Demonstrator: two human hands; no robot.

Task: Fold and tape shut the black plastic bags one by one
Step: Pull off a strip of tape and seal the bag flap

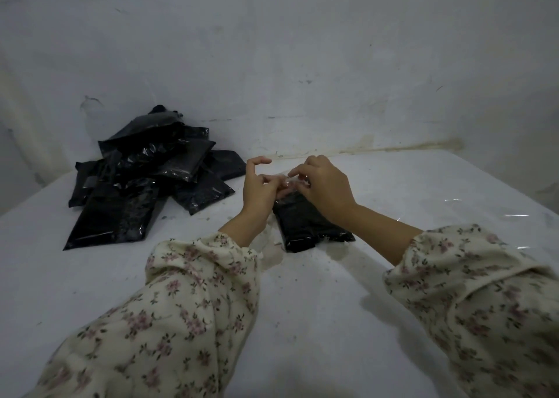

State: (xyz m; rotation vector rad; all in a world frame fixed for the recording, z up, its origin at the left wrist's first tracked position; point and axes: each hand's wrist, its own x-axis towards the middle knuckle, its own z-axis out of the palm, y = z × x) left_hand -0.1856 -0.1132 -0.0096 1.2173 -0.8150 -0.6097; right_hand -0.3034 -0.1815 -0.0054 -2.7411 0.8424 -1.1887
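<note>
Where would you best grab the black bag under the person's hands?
The black bag lies flat, lengthwise away, with the left hand and right hand holding clear tape at its far end; so probably pinch the free near end across its width, from the person's side.

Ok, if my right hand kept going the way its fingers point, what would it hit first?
Probably the left hand: the right hand points left at it across the tape both pinch, above the bag. Depth is unclear.
</note>
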